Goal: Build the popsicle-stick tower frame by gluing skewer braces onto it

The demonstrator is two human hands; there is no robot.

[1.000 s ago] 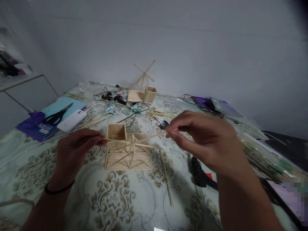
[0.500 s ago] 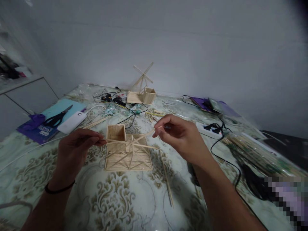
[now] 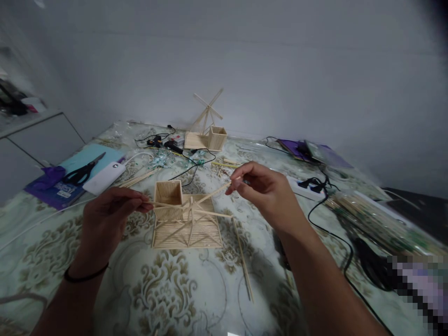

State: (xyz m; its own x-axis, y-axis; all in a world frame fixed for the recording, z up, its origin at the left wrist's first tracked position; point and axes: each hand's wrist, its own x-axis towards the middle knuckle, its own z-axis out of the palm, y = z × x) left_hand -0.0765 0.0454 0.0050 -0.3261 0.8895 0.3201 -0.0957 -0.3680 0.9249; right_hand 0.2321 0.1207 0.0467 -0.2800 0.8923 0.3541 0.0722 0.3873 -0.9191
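In front of me a windmill model made of thin wooden sticks stands on a flat stick base (image 3: 206, 238). An open square stick box (image 3: 168, 212) rises at the base's back left corner. My left hand (image 3: 108, 212) pinches the outer end of a wooden stick (image 3: 166, 204) that runs to the model's hub. Between the thumb and fingers of my right hand (image 3: 268, 198) is the end of another wooden stick (image 3: 215, 191), slanting up to the right from the hub. Whether these sticks are fixed at the hub, I cannot tell. A third arm (image 3: 217, 214) points right.
A similar finished-looking windmill (image 3: 206, 137) stands by the wall. Loose sticks (image 3: 244, 263) lie right of the base. Scissors (image 3: 84, 170), a white power bank-like block (image 3: 105, 178) and a glue gun (image 3: 173, 148) lie leftward; a power strip (image 3: 304, 189) and bagged sticks (image 3: 371, 219) lie rightward.
My right hand has moved slightly up and to the right, and its stick now slants more steeply. My left hand has stayed nearly in place.
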